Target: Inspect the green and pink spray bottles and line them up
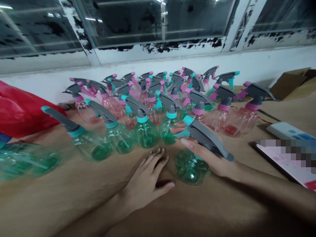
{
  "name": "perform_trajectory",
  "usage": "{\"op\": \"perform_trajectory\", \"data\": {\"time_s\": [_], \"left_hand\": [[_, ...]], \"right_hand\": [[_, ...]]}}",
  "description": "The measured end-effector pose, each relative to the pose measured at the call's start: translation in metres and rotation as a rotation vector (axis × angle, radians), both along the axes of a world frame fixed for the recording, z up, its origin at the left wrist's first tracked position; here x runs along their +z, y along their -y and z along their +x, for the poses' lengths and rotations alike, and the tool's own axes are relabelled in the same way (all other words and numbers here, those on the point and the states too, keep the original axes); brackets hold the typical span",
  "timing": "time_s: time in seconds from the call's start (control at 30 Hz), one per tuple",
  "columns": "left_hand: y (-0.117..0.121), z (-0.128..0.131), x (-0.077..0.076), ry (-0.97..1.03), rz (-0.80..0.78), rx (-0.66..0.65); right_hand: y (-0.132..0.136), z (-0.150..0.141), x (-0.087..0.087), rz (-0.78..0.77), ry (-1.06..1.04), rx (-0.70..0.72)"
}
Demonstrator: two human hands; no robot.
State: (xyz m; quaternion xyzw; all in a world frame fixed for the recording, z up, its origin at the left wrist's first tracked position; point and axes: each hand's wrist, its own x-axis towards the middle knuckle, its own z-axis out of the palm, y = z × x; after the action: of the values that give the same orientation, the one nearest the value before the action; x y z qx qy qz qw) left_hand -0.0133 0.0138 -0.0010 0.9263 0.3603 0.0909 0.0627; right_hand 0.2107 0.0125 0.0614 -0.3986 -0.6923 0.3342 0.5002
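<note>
My right hand [209, 154] is wrapped round the neck of a green spray bottle [191, 169] with a grey and teal trigger head. That bottle stands upright on the brown table [103, 204]. To its left my left hand [148, 181] lies flat on the tabletop, fingers spread, holding nothing. Just beyond the hands stands a row of green spray bottles, among them one with a teal collar [145, 133] in front of my left fingertips. Pink spray bottles [247, 115] fill the rows behind, mixed with some green ones.
At the left is a red plastic bag [24, 112], with more green bottles [29, 161] near the left edge. A cardboard box [291, 84], a white and blue device [291, 130] and a flat, partly blurred-out item [276, 161] lie at the right. A windowed wall [158, 56] runs behind.
</note>
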Motion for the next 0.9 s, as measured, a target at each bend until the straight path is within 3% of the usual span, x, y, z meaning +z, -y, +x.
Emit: {"op": "perform_trajectory", "data": {"time_s": [0.9], "left_hand": [[0.0003,0.0004,0.0002,-0.012,0.004,0.001]], "right_hand": [[0.0002,0.0018,0.0006,0.030,-0.009,0.019]]}}
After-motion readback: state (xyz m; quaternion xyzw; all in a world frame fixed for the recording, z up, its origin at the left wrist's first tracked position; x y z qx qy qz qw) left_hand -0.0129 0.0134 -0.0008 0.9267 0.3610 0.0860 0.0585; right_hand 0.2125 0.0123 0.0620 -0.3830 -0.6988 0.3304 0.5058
